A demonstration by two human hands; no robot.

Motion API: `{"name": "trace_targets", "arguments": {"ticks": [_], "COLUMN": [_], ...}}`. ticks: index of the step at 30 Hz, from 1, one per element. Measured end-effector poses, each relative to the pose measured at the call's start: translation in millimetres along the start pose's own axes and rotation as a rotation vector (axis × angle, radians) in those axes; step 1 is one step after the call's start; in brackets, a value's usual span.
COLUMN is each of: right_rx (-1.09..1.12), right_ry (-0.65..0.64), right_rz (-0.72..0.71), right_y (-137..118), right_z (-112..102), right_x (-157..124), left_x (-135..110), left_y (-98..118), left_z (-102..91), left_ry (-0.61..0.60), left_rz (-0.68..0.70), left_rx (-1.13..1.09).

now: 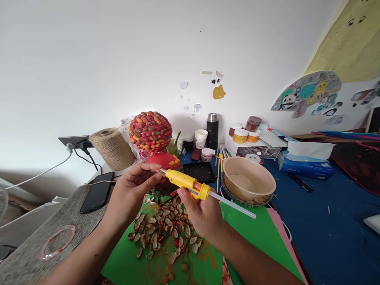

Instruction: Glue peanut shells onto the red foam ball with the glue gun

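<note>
My right hand [204, 215] is wrapped round a yellow hot glue gun [181, 180], with a clear glue stick [234, 206] jutting from its back end. At the gun's metal nozzle, the fingers of my left hand [136, 186] are pinched together; whatever sits between them is too small or hidden to make out. Below both hands, several peanut shell halves [158, 225] lie heaped on a green sheet [252, 233]. Just behind my left hand is a red rounded piece [163, 160] partly covered in shells. A ball [150, 132] covered in red, orange and brown shells is above it.
A twine spool [111, 148] and a phone [97, 192] are at the left. Behind the gun are a black tray [198, 172], a paper cup [201, 138] and a black flask [212, 132]. A beige bowl [264, 182], paint jars [240, 135] and a tissue pack [307, 166] stand right.
</note>
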State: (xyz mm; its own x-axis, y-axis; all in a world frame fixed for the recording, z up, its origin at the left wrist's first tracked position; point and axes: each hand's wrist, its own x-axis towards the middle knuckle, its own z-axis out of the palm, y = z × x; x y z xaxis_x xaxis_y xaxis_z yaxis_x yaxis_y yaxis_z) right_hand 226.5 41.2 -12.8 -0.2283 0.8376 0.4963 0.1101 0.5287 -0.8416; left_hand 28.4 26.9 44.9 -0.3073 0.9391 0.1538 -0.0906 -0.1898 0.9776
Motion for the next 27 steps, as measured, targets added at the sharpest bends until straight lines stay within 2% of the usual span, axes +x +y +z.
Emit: {"name": "trace_targets", "arguments": {"ticks": [6,12,23,27], "right_rx": [-0.006,0.071,0.066,0.051], "right_ry": [-0.011,-0.026,-0.071,-0.076], "right_rz": [0.053,0.075,0.136,0.122], "right_y": [2.4,1.6,4.5,4.9], "right_z": [1.3,1.1,2.4,2.0], "right_x": [-1.3,-2.5,-1.3,-0.8], "left_x": [0.2,0.0,-0.3,0.1], "left_y": [0.8,1.5,4.4,4.4], "left_z": [-1.4,-0.2,0.3,0.1], "left_ry": [0.007,0.016,0.016,0.022], "left_rz": [0.032,0.023,0.013,0.032], "left_rx": [0.024,0.020,0.002,0.023]}}
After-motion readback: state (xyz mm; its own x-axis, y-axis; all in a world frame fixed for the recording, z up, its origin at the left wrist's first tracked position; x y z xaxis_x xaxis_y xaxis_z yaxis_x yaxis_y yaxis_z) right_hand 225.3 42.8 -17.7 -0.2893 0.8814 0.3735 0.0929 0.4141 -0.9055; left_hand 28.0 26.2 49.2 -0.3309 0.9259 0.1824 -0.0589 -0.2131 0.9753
